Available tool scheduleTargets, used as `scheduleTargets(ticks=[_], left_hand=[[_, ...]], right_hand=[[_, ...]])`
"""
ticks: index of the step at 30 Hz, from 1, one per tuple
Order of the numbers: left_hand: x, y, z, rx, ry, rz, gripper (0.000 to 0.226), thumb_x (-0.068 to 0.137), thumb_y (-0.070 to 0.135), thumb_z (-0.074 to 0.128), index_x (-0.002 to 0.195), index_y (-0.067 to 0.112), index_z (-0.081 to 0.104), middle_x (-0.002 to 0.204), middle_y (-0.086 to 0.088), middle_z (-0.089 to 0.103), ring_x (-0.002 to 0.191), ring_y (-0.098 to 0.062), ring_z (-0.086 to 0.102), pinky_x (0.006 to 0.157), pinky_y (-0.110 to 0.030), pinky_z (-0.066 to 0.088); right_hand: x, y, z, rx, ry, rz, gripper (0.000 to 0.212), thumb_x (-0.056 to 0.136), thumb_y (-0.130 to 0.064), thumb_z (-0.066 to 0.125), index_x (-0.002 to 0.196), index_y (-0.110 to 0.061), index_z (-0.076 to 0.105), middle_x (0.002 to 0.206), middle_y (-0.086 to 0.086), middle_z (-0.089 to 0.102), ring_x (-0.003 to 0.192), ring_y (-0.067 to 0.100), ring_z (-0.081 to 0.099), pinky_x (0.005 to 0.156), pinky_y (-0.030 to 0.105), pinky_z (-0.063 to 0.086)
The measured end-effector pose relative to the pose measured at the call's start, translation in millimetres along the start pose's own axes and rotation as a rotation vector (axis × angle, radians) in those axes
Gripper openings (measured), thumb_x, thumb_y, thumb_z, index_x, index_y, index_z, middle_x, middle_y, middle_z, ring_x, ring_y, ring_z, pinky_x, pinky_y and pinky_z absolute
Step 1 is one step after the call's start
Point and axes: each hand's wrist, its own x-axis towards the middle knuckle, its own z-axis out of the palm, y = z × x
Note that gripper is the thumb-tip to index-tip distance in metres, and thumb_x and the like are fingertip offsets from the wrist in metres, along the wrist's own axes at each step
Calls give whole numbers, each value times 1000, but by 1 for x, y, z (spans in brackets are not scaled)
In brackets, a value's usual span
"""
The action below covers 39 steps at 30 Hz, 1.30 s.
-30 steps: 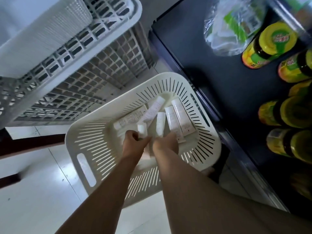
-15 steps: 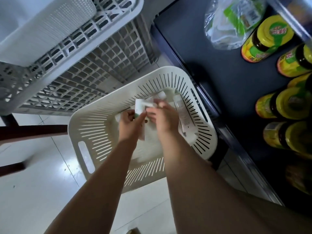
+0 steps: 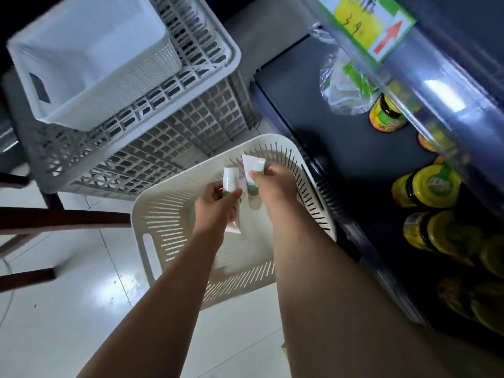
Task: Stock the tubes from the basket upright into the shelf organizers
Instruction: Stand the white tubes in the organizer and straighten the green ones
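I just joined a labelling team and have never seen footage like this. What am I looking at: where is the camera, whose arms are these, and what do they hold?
No machine here: a person wears one wide-angle camera on the head, so you look down along their own bare arms. The left hand grips a white tube; the right hand pinches a second tube. Below them is a cream slotted basket, with pale floor tiles around it. Beside it stands a grey crate carrying a white bin. On the right, a dark shelf holds yellow-lidded jars and a plastic bag. Blur hides the tubes' print.
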Motion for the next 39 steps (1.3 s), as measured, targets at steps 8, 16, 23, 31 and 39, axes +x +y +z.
scheduleTargets(ticks=[8,16,23,31,39], left_hand=[[-54,57,-39,-117,-107,130,29,86,9,77,113,9,66,98,-15,76,81,-27,73,67,-40,59],[-114,126,-69,-226,-236,253,23,88,6,72,110,12,66,104,-19,74,94,-38,70,88,-57,56],[-173,185,-51,-221,-392,440,34,88,7,71,119,20,68,106,-6,76,98,-31,72,84,-50,60],[-263,248,1,-294,-524,702,40,84,-5,73,116,9,54,105,-15,71,98,-32,71,83,-47,60],[-371,265,68,-530,-885,647,37,83,-14,69,96,12,46,94,-14,57,94,-30,67,89,-42,60]], right_hand=[[-61,-63,-22,101,-93,16,13,83,-29,75,85,-16,70,96,9,77,87,30,76,80,45,63],[-143,-150,-70,324,-81,-195,18,87,-20,78,100,-11,70,99,16,76,88,28,76,79,43,63],[-228,-187,-138,316,105,-454,10,85,-20,80,88,-15,71,90,6,78,83,24,76,73,38,64],[-320,-177,-245,367,531,-651,22,72,-40,77,76,-20,70,77,9,74,77,29,74,77,58,61],[-396,-157,-337,440,758,-783,30,79,-35,72,79,-6,65,83,13,71,78,28,69,82,60,58]])
